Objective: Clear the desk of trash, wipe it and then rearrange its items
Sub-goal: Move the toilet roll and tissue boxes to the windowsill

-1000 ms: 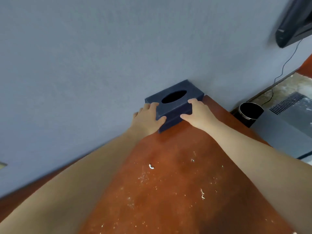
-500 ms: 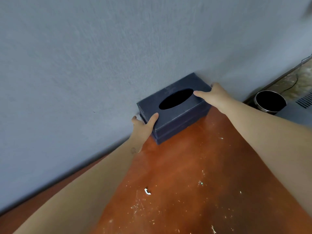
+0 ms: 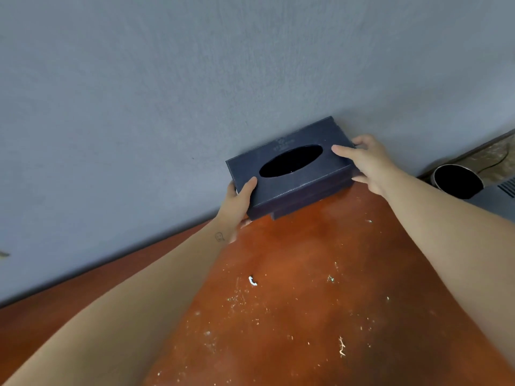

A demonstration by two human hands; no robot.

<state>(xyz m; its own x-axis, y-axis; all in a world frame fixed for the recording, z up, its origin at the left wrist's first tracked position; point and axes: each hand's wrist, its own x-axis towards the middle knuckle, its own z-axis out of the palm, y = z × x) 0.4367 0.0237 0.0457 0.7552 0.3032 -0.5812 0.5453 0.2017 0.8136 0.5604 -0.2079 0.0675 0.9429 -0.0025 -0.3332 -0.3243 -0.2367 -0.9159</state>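
A dark blue tissue box (image 3: 312,188) with an oval opening on top sits at the far end of the reddish-brown desk (image 3: 306,274), against the grey wall. My left hand (image 3: 237,203) grips its left end, thumb on the lid. My right hand (image 3: 367,162) grips its right end, thumb on top and fingers round the side. The lid looks slightly offset from the base. No tissue shows in the opening.
White crumbs and a small white scrap (image 3: 252,281) are scattered on the desk in front of the box. A round dark bin (image 3: 457,181) stands on the floor to the right, beside a grey unit (image 3: 498,196).
Both hands shifted from the front corners of the box to its two ends. The box turned so its long side lies along the wall, and the view moved closer.
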